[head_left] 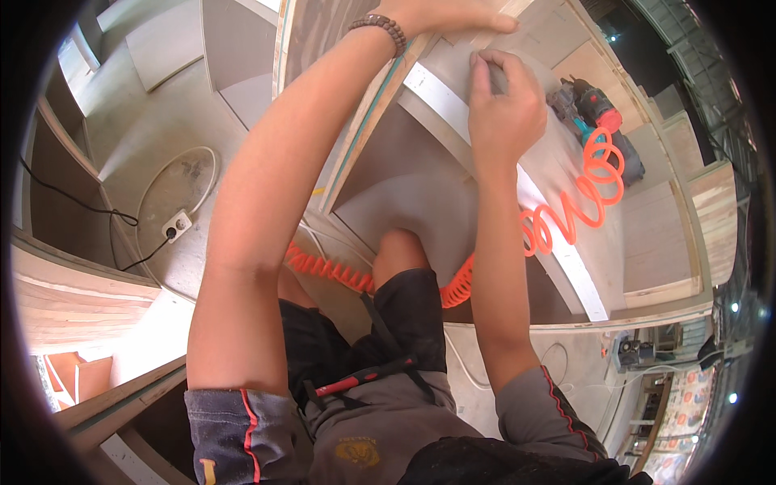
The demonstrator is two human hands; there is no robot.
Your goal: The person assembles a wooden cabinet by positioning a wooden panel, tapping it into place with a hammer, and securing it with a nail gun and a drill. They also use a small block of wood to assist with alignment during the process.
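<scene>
My left hand point(453, 14) reaches across the top of the view, fingers stretched out over the upper edge of a wooden cabinet carcass point(368, 133). Its fingertips are partly cut off by the frame. To its right, my right hand point(508, 109) is closed above the cabinet, thumb and fingers curled together; whatever they pinch, if anything, is too small to make out. A long white strip point(562, 255) runs along the cabinet's front edge, passing beneath my right forearm. Farther right on the panel lie power or air tools point(594, 105), dark with red and teal parts.
An orange coiled hose point(594, 210) trails from the tools, under my right forearm and past my legs. A white socket block point(176, 226) with a black cable lies on the floor at left. More cabinets point(81, 279) stand there. A red-and-black handled tool point(364, 376) sits at my waist.
</scene>
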